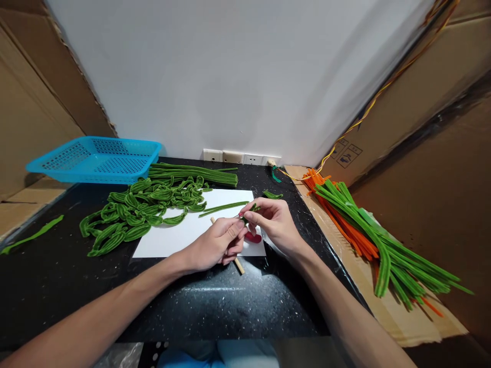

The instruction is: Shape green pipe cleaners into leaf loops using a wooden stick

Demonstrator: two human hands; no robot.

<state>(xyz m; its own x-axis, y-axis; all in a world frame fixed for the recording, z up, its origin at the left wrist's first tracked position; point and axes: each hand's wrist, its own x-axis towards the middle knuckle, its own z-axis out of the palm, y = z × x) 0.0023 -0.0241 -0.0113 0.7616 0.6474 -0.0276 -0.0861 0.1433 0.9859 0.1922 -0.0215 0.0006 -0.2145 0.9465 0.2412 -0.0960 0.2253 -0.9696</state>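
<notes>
My left hand [218,241] and my right hand [274,222] meet above a white sheet of paper [164,243]. Between their fingertips is a short folded piece of green pipe cleaner [253,208], pinched by both hands and partly hidden. A red-handled tool [253,237] shows beneath the fingers; its kind is hidden. A thin wooden stick [239,266] lies under my left hand, reaching past the paper's front edge. Just behind the hands, straight green pipe cleaners [222,208] rest on the paper. To the left lies a heap of leaf-shaped green pipe cleaner loops [140,207].
A blue perforated basket [95,176] stands at the back left, beside a bundle of long green pipe cleaners [192,174]. Green and orange pipe cleaners [356,225] lie on cardboard [418,327] at right. Wall sockets [253,159] and a yellow cable [370,107] are behind.
</notes>
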